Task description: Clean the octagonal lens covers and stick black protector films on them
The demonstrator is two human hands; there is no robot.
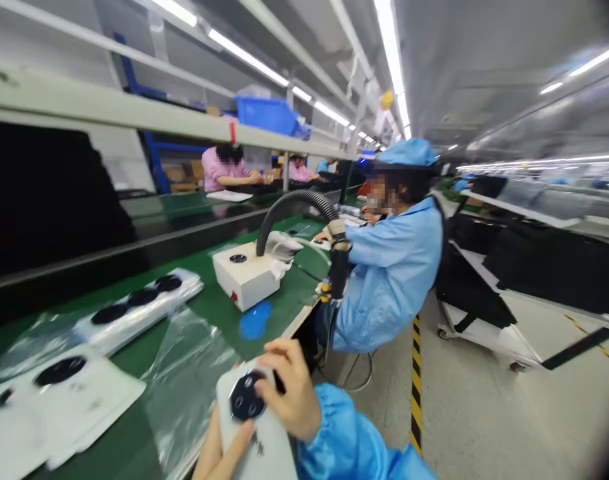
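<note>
A white phone back cover [264,447] with a black round camera disc [247,396] is held up at the bench's front edge. My left hand [224,447] grips its left side from below, the thumb lying on the face just under the disc. At the upper right, my right hand [291,393] bends its fingers around the top edge, one digit touching the disc. Whether anything small sits under those fingertips is hidden. Beside the cover, a clear plastic bag [184,380] lies on the green bench top [224,300].
More white covers with black discs [94,407] lie at left, with a wrapped row [149,307] behind. A white box [247,277] with a black hose [299,197] stands ahead, near a blue patch [255,320]. A co-worker in blue [389,267] sits close at right.
</note>
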